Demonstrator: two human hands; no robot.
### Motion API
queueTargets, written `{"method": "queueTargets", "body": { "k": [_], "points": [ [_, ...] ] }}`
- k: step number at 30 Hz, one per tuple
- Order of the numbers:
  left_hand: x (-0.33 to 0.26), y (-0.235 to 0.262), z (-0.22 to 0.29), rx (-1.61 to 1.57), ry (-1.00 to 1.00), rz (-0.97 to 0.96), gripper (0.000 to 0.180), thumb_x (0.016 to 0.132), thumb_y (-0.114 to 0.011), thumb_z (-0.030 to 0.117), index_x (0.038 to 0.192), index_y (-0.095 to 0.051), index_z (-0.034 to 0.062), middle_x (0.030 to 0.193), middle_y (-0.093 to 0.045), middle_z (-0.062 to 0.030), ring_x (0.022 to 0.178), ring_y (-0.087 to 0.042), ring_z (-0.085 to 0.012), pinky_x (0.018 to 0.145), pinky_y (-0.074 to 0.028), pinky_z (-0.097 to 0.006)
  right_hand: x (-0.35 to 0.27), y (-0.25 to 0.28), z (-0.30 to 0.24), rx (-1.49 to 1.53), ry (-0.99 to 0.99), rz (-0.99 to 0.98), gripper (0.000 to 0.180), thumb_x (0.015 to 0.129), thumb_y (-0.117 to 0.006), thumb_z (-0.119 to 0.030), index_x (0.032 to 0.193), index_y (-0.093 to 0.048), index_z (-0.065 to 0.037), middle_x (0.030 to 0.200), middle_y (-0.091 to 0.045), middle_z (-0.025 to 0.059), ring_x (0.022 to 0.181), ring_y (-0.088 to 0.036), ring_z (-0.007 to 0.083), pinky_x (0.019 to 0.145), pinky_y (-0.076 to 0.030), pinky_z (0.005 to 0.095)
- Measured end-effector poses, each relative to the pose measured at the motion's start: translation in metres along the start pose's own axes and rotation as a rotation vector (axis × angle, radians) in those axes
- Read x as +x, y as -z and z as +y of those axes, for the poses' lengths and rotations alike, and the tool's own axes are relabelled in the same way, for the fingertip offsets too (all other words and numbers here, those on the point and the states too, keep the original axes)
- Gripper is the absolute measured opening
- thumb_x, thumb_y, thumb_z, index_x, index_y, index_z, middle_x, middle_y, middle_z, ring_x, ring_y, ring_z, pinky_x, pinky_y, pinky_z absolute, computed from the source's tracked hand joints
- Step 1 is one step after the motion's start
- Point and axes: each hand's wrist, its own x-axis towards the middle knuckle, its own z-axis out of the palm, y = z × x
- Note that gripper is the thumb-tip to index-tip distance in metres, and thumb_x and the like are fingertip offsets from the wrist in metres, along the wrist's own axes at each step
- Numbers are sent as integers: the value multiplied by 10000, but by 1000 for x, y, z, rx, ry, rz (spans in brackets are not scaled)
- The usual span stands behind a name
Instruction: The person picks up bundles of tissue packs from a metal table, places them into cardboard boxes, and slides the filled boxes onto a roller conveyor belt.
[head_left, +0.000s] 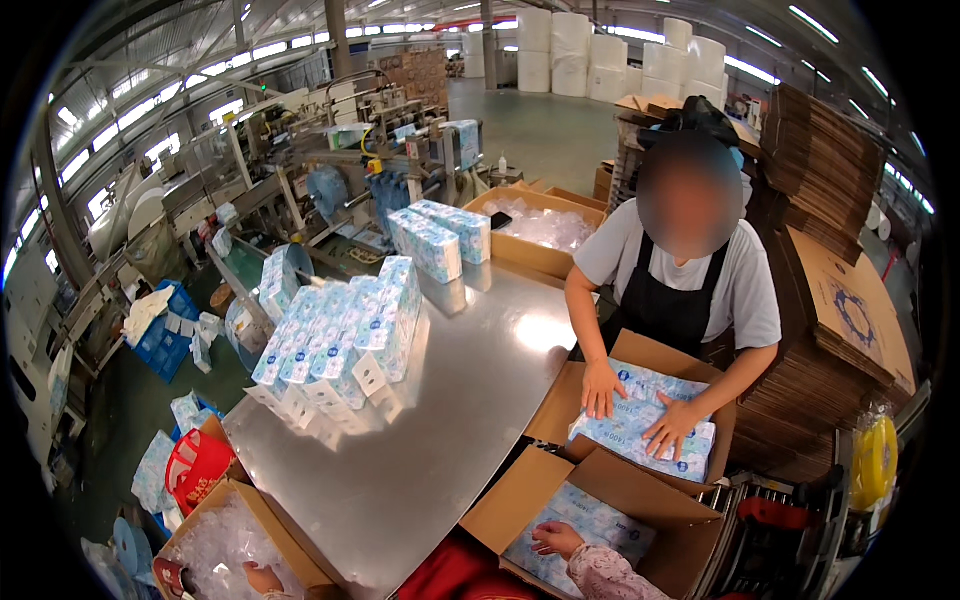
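Observation:
My right hand (558, 540), in a pink patterned sleeve, rests over blue-and-white tissue packs (597, 507) inside an open cardboard box (655, 478). Its fingers are loosely bent and apart, holding nothing that I can see. At the lower left, my left hand (262, 578) is down among clear plastic bags (232, 535) in another cardboard box (290, 535). Its fingers are small and partly hidden there. Across from me, a co-worker presses both hands (675, 425) flat on tissue packs (625, 435) in a second open box (720, 425).
A shiny metal table (470, 370) carries a block of stacked tissue packs (340, 335) and two long packs (437, 240) farther back. Machinery (370, 170) stands behind it. A red basket (200, 465) is at the left; flattened cardboard (820, 170) is piled at the right.

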Motion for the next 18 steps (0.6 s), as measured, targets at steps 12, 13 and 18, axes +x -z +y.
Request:
{"method": "queueTargets", "body": {
  "k": [12, 13, 18],
  "points": [
    [16, 64, 192, -737, -377, 113, 215, 800, -559, 10, 996, -471, 3, 891, -536, -81, 776, -541, -150, 643, -461, -248, -67, 51, 10, 146, 160, 46, 283, 844, -590, -234, 1010, -539, -11, 964, -590, 111, 809, -628, 221, 700, -496, 317],
    [-18, 73, 230, -1056, -265, -64, 184, 801, -571, 17, 947, -459, 33, 853, -516, -39, 729, -518, -104, 607, -446, -221, -73, 50, 12, 164, 177, 21, 262, 845, -590, -220, 999, -540, -13, 933, -600, 108, 791, -627, 220, 691, -498, 315],
    [-165, 56, 369, -1295, -227, -906, 179, 828, -562, 30, 999, -511, 31, 850, -547, -11, 723, -531, -94, 636, -462, -211, -106, 58, 3, 178, 306, 53, 292, 880, -533, -188, 1086, -500, 16, 983, -592, 131, 791, -619, 219, 695, -499, 318]
  ]
}}
